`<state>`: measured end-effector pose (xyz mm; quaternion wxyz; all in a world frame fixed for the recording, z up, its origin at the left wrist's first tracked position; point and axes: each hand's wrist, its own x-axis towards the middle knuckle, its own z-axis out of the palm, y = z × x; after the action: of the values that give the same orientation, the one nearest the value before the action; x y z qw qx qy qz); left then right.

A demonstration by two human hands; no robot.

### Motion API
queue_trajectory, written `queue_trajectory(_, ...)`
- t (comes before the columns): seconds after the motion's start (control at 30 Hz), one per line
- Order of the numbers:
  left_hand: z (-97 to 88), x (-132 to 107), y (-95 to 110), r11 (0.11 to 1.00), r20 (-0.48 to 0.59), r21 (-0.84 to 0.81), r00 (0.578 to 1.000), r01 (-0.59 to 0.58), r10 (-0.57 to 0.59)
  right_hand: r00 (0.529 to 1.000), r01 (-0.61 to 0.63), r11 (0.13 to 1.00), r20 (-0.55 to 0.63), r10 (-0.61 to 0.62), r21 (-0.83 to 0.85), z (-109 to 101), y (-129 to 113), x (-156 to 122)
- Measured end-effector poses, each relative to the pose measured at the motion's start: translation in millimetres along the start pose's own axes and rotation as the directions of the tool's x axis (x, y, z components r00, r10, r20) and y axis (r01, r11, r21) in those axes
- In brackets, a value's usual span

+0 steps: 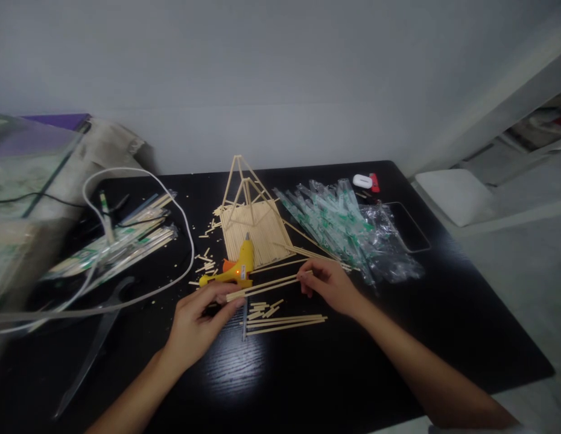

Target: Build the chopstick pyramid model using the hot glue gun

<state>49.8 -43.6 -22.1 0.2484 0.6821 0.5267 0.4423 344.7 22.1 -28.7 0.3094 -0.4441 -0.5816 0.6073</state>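
My left hand (201, 316) pinches the left ends of a pair of thin wooden sticks (266, 285), joined or held close there. At their right ends, the fingers of my right hand (328, 283) close on the same sticks. Just behind my left hand lies a yellow glue gun (235, 268) with a small orange light lit, its nozzle pointing away. Beyond it stands a wooden stick frame (239, 187) with peaked tops, on a flat base of sticks (260, 238). Short stick pieces (262, 309) and several long sticks (287, 323) lie in front of the held pair.
Clear plastic wrappers (326, 211) with green print spread to the right. A white case (362, 181) sits farther back. A white cable (187, 229) loops over the left side, near packaged sticks (131, 238). The black table (398, 361) meets a wall behind.
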Motion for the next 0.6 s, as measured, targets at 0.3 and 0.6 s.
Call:
queue_trajectory(0.3, -2.1, -0.4, 0.9, 0.999, 0.088, -0.014, 0.996, 0.029, -0.028, 0.999, -0.003, 0.993, 0.033, 0.007, -0.121, 0.3, -5.0, -3.0)
queue_trajectory(0.6, -0.6, 0.1, 2.4, 0.999, 0.082, 0.038, 0.997, -0.005, 0.002, 0.999, -0.023, 0.99, 0.024, 0.026, -0.139, 0.2, -6.9, -3.5)
